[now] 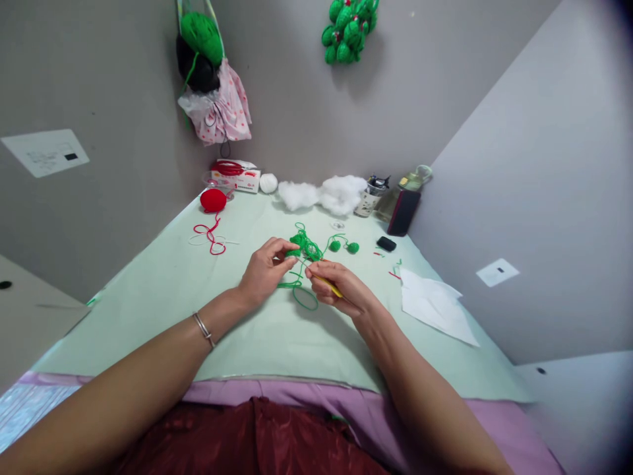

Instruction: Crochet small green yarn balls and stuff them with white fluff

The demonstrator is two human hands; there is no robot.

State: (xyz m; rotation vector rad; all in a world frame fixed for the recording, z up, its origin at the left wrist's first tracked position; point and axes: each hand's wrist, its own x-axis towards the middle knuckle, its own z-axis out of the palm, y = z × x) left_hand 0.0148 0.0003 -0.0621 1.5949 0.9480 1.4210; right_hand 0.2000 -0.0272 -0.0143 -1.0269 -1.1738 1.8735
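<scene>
Beyond the right hand (pixel 341 285), closed snugly around a yellow-handled tool (pixel 328 285), two small green balls (pixel 353 248) look finished; the left hand (pixel 263 269) pinches a green yarn piece (pixel 293 252), seemingly incomplete; loose strands (pixel 312 251) remain just beside it.

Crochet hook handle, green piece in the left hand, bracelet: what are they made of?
Crochet hook handle: probably plastic, smooth-looking, evenly yellow.
Green piece: looks like yarn, matte; matching loose strands lie beside it. Fibre type can't be told.
Bracelet: likely metal, polished; silvery with bright glints.
</scene>
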